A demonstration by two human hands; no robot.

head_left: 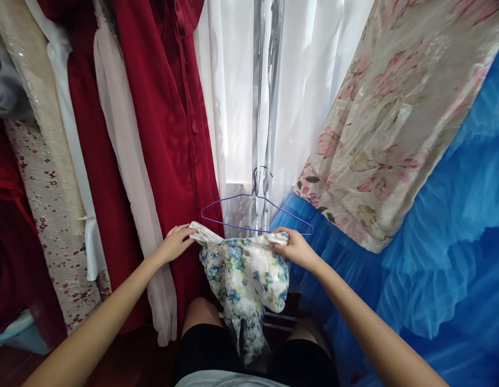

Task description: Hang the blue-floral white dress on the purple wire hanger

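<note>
A white garment with blue and green flowers (243, 274) hangs down between my hands, a plain white band along its top edge. Its exact kind is hard to make out. My left hand (177, 243) pinches the left end of that band. At the other end, my right hand (293, 248) grips the band with thumb and fingers. Just above the garment is a thin purple hanger (229, 200), its hook by the metal poles. The hanger's lower bar runs close to the band, near my right hand; whether they are joined I cannot tell.
Dark red dresses (164, 107) and a pale pink cloth (122, 129) hang at the left. A white curtain (313, 59) hangs behind metal poles (269, 80). To the right are a beige floral dress (388, 145) and blue tulle (442, 258). My knees are below.
</note>
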